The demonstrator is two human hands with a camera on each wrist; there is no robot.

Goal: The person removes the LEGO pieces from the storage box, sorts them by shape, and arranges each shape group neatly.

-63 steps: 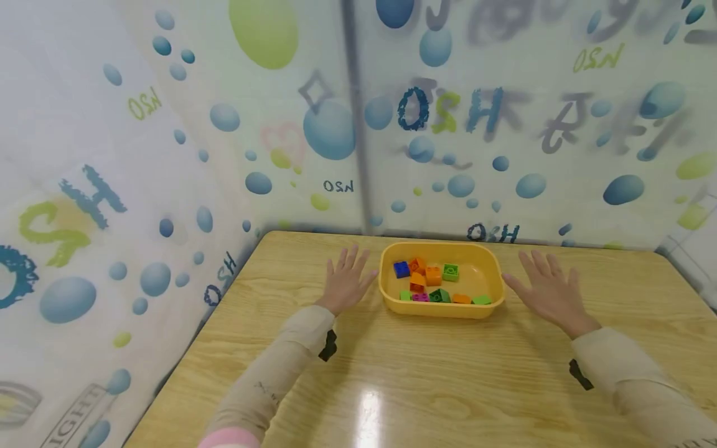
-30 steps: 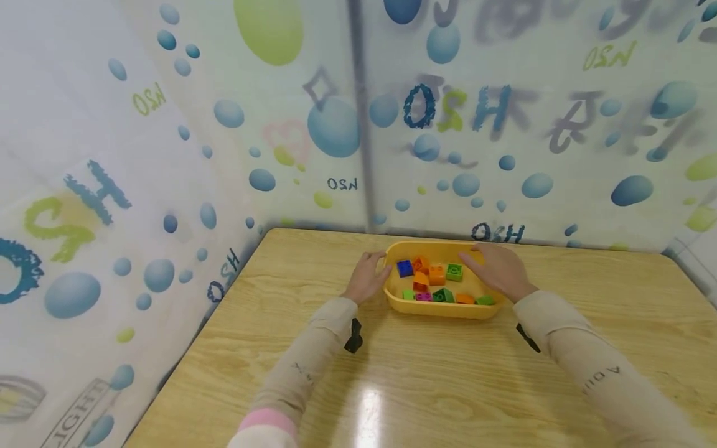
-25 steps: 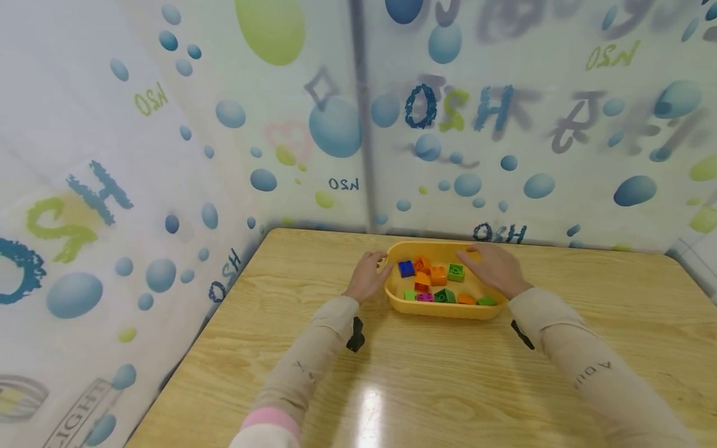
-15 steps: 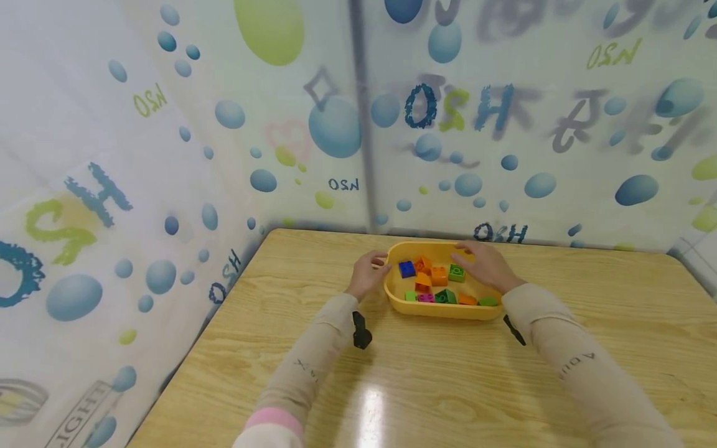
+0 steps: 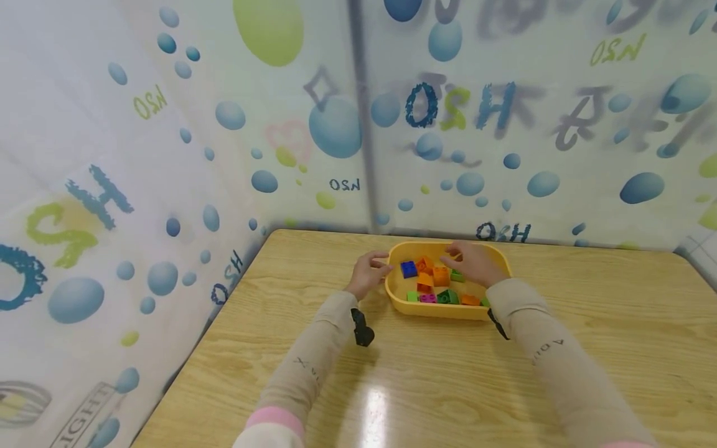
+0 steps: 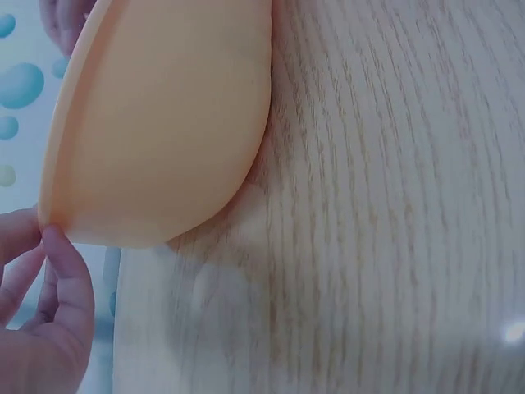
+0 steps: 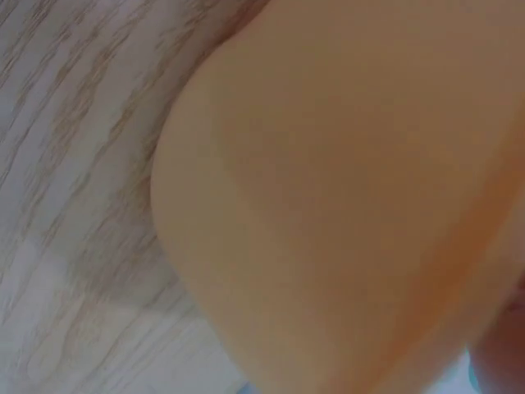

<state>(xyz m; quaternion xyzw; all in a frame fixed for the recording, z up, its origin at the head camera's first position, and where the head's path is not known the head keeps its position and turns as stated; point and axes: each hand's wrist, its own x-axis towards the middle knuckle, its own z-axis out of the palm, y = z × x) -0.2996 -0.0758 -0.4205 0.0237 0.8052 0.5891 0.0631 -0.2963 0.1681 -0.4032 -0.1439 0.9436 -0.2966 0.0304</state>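
Observation:
A yellow plastic bin (image 5: pixel 437 310) stands at the back of the table with toy building blocks inside. My left hand (image 5: pixel 366 275) pinches its left rim; in the left wrist view the thumb and fingers (image 6: pixel 72 283) meet at the edge. Over the bin's right half hovers my right hand (image 5: pixel 476 263), fingers loosely bent, with nothing visible in them. It partly covers a green block (image 5: pixel 457 275). Left of the fingertips lie orange blocks (image 5: pixel 440 276) and a blue block (image 5: pixel 409 269). Along the front are a magenta block (image 5: pixel 428 298) and a dark green block (image 5: pixel 448 297).
The wooden table (image 5: pixel 426 379) reaches forward from the bin. Close behind it rises a wall covering (image 5: pixel 313 205) printed with bubbles and letters, which also runs down the left side. The bin's outer wall (image 7: pixel 328 180) fills most of the right wrist view.
Both hands have come in to the bin from either side. The left has taken hold of the rim; the right has moved left over the inside. The blocks look the same.

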